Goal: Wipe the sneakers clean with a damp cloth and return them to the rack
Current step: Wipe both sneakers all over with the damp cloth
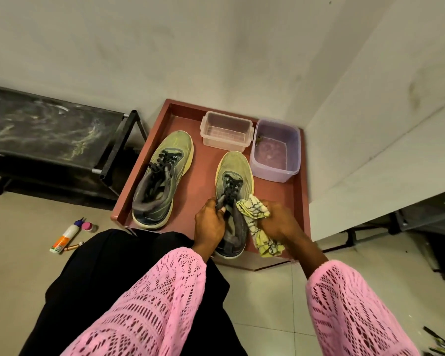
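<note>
Two yellow-green and grey sneakers stand on a reddish-brown tray (299,201), toes pointing away from me. The left sneaker (162,176) stands alone, untouched. My left hand (210,224) grips the right sneaker (233,173) by its tongue and collar. My right hand (278,222) holds a yellow checked cloth (254,210), pressed against the right side of that sneaker near the collar. The cloth's tail hangs down by the heel. A black shoe rack (49,129) stands at the left against the wall.
A clear plastic box (226,131) and a purple tub (275,150) holding water sit at the tray's far end. A glue tube (66,236) and small bottles lie on the tiled floor at the left. White walls close in at the back and right.
</note>
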